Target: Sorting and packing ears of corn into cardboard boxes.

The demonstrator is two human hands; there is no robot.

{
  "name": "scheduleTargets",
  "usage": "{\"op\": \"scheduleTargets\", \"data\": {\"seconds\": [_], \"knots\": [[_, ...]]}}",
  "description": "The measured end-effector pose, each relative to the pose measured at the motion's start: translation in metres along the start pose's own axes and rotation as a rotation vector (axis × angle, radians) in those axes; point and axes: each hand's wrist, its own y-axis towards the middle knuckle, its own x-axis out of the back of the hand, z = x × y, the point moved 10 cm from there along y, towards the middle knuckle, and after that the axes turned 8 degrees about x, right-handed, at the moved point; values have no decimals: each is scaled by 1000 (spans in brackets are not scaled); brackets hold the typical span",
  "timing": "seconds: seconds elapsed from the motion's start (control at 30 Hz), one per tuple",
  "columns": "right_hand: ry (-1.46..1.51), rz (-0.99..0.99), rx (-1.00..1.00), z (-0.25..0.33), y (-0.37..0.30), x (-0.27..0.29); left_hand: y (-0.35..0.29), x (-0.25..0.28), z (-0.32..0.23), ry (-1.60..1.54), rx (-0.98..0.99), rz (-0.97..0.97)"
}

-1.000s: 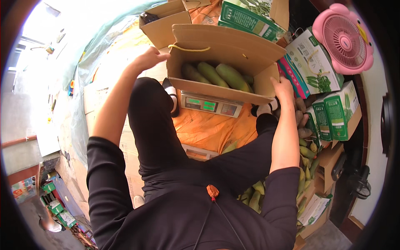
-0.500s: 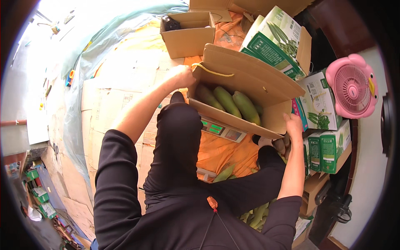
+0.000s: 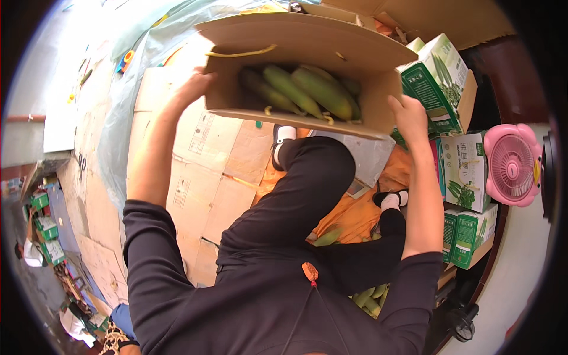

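An open cardboard box hangs tilted between my hands, its inside facing me. Several long green radishes lie in it, and a yellow cord handle shows along its far wall. My left hand is closed on the box's left end. At the opposite end, my right hand grips the edge with thumb and fingers. Beneath the box, the flat platform of a scale is partly in sight; its display is hidden.
Green-and-white printed cartons stand along the right side, beside a pink fan. Flattened cardboard and orange sheeting cover the floor. More radishes lie by my right leg. Other people are at the lower left.
Both hands have raised the box off the scale and carried it forward and to the left. My left knee has swung right, and the scale's platform has come into view.
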Motion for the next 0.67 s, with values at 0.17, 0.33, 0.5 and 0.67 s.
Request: {"op": "scheduleTargets", "data": {"seconds": [0.17,0.33,0.5,0.67], "knots": [[-19,72,157,103,14,-67,-78,85,88,324,200,-205],[-169,351,404,226,-17,-192,-188,108,247,855,-52,-252],[42,683,238,278,-102,-278,-301,139,367,622,537,-296],[165,981,299,304,-147,-290,-314,96,408,605,562,-210]]}}
